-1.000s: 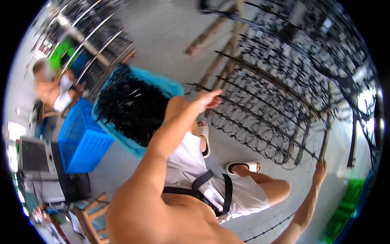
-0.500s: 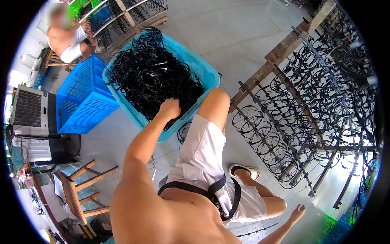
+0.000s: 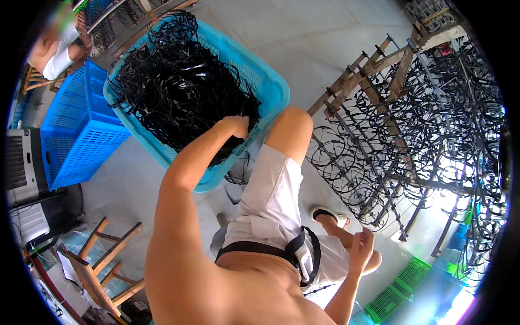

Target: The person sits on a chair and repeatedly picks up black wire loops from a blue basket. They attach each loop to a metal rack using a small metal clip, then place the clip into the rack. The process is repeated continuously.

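A turquoise plastic basket [image 3: 278, 92] stands ahead of me, heaped with tangled thin black cables [image 3: 179, 92]. My left hand [image 3: 236, 126] reaches down to the near right part of the heap. Its fingers are curled in among the cables, and the fingertips are partly hidden. Raised beside my knee on the right, my right hand [image 3: 361, 251] has loosely bent fingers, and nothing shows in it.
Racks of rods hung with black cable loops [image 3: 352, 179] fill the right side. A blue crate [image 3: 89, 143] and a wooden stool [image 3: 103, 265] are at left. Green crates [image 3: 392, 303] stand lower right. Another person [image 3: 51, 57] sits far left.
My right hand has risen up and left toward my knee, its fingers now more bent. My left hand has shifted within the heap toward the basket's right side. The view has turned slightly.
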The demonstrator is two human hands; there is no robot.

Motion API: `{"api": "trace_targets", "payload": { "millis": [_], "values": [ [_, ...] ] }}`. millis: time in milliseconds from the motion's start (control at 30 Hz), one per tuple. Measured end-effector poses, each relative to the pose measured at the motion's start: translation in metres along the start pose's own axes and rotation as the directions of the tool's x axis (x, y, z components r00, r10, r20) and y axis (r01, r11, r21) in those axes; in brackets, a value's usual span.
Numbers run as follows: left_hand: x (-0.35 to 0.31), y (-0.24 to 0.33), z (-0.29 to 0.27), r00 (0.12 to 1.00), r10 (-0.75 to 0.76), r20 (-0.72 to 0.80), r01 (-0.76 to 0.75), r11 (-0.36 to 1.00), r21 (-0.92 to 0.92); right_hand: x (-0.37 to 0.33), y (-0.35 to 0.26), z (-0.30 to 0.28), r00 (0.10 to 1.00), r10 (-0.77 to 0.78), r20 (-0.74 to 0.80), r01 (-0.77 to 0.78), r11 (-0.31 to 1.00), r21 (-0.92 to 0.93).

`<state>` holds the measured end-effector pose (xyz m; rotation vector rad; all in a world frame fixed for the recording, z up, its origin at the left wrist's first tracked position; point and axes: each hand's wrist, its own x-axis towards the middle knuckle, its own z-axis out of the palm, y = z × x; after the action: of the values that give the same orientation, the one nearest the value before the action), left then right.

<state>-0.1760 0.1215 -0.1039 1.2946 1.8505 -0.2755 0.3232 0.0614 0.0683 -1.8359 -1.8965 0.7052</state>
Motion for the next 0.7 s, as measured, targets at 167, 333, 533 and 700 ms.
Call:
{"api": "trace_targets", "payload": {
  "millis": [167,333,533,700],
  "values": [
    [0.056,-0.02,0.003,0.885,-0.019,0.465,-0.043,0.991,0.123,0.011,-0.019,0.012,0.976,-0.133,0.169,0.145,0.988,-0.056],
    [0.085,-0.035,0.026,0.762,-0.084,0.642,0.105,0.994,0.006,0.014,-0.04,0.031,0.95,-0.129,0.284,0.131,0.991,0.011],
    [0.041,-0.035,-0.006,0.815,0.012,0.579,0.083,0.987,-0.138,0.028,-0.09,0.07,0.873,-0.371,0.317,0.307,0.922,0.234],
    [-0.042,-0.067,-0.047,0.977,0.171,0.127,-0.114,0.924,-0.366,0.049,-0.166,0.122,0.801,-0.368,0.473,0.133,0.879,0.458]
  ]
}}
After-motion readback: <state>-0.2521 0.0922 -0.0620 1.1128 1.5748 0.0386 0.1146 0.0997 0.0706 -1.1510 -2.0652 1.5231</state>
